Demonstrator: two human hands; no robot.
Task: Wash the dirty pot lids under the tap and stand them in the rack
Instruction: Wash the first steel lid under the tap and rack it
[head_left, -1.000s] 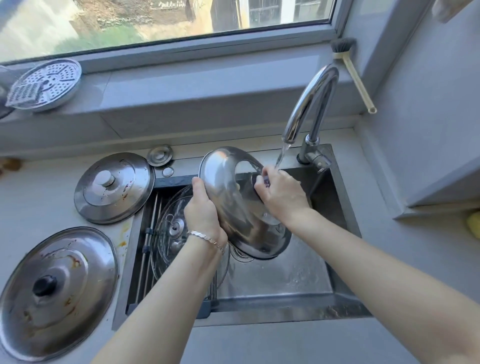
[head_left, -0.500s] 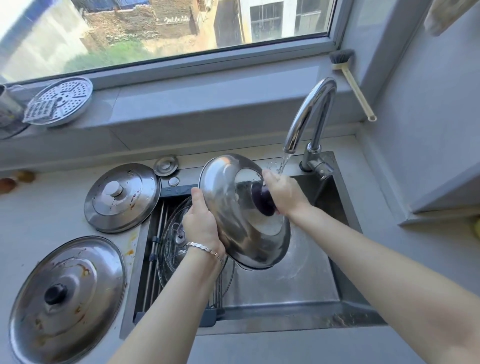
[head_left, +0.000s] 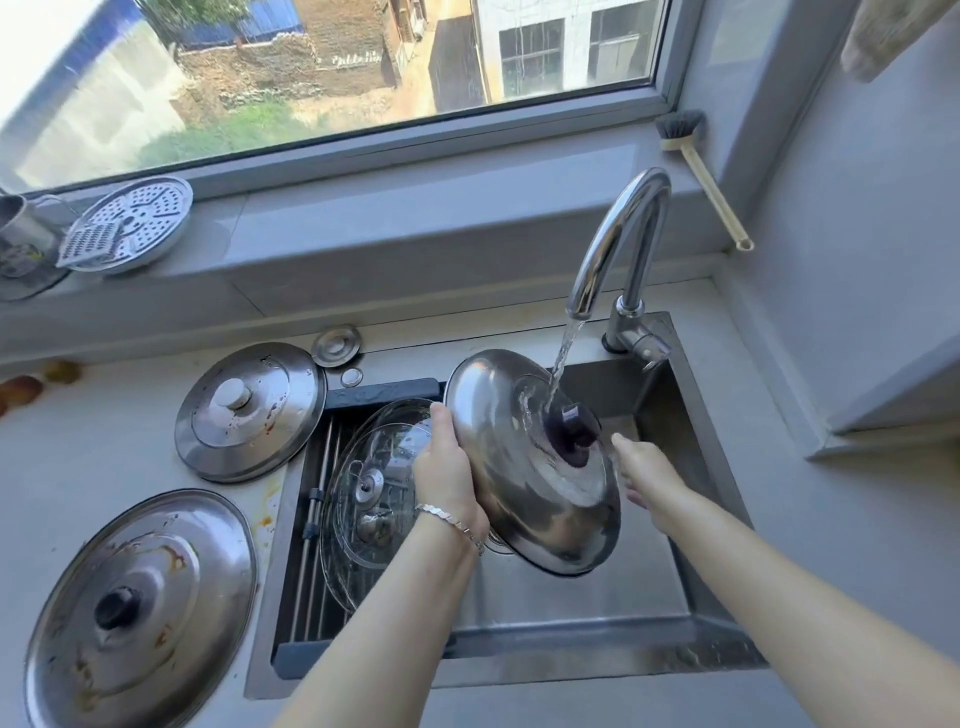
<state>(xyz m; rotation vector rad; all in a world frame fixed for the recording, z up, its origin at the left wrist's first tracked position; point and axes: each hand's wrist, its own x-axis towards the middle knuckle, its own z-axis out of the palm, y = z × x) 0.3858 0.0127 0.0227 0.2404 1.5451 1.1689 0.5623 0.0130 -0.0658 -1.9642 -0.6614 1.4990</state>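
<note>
L hand (head_left: 447, 478) grips steel lid (head_left: 498, 441) by rim under running tap (head_left: 618, 234); R hand (head_left: 644, 473) open beside it. Glass lid (head_left: 363, 483) already in rack (head_left: 317, 499); small stained lid (head_left: 249, 410) & big stained lid (head_left: 140, 608) unwashed.

light: bright daylight from window (head_left: 337, 73), top-left sky blown out | exposure: indoor surfaces evenly lit, grey | glare: soft highlights on tap (head_left: 600, 244) and held steel lid (head_left: 483, 415) | shadows: soft, sink (head_left: 670, 415) right wall darker | distortion: wide-angle bend of window frame and counter (head_left: 104, 441) edges | focus: mild softness, compression smear overall
</note>
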